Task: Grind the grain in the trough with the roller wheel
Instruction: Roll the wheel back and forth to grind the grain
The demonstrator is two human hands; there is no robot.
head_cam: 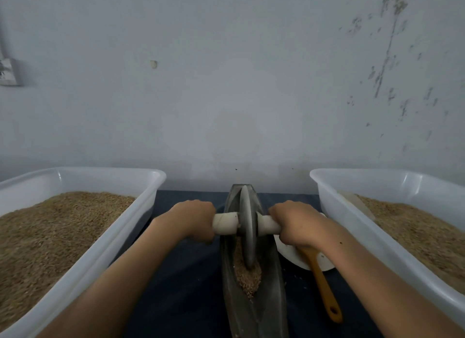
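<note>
A dark, boat-shaped metal trough (274, 295) lies lengthwise on the table in front of me. The grey roller wheel (247, 227) stands upright in its groove, roughly mid-length. A pale wooden handle (226, 224) runs through the wheel's hub to both sides. My left hand (192, 219) grips the left end and my right hand (295, 223) grips the right end, fingers curled round it. A small heap of brown grain (247, 278) lies in the groove just on my side of the wheel.
Two white plastic tubs of grain flank the trough: one on the left (105, 252), one on the right (352, 224). A white plate (324, 261) with a wooden-handled tool (323, 287) sits beside the trough under my right wrist. A grey wall stands close behind the table.
</note>
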